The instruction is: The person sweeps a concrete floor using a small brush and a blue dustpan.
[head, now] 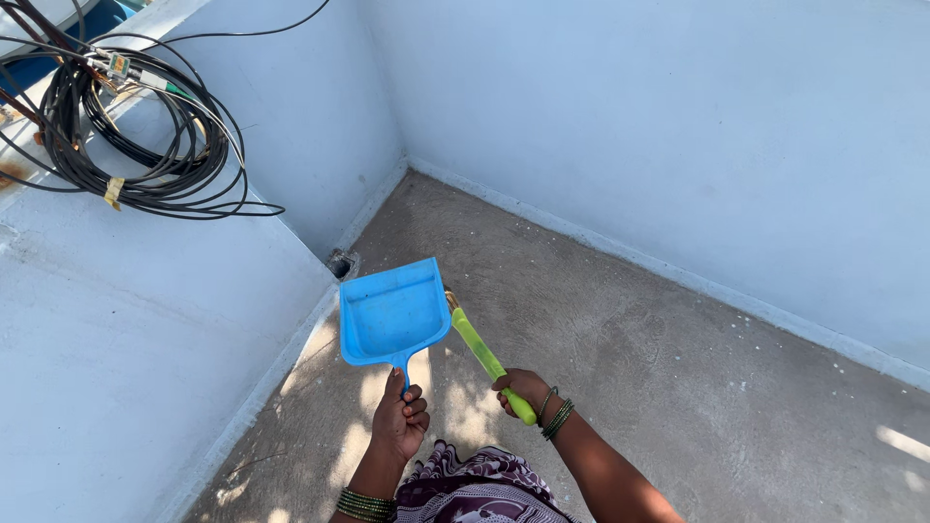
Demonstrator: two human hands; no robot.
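Your left hand grips the blue dustpan by its handle, pan held level above the floor, while your right hand clasps the green broom handle beside it.

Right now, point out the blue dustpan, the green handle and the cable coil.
blue dustpan [390, 312]: head view, middle of pan.
green handle [481, 351]: head view, mid-shaft.
cable coil [205, 165]: head view, right loops.

you have no packages, signs or screens before you. the nearest thing to a label is a small yellowish tape tag wrapped on the black cable coil at the upper left (any marking on it is too small to tell).
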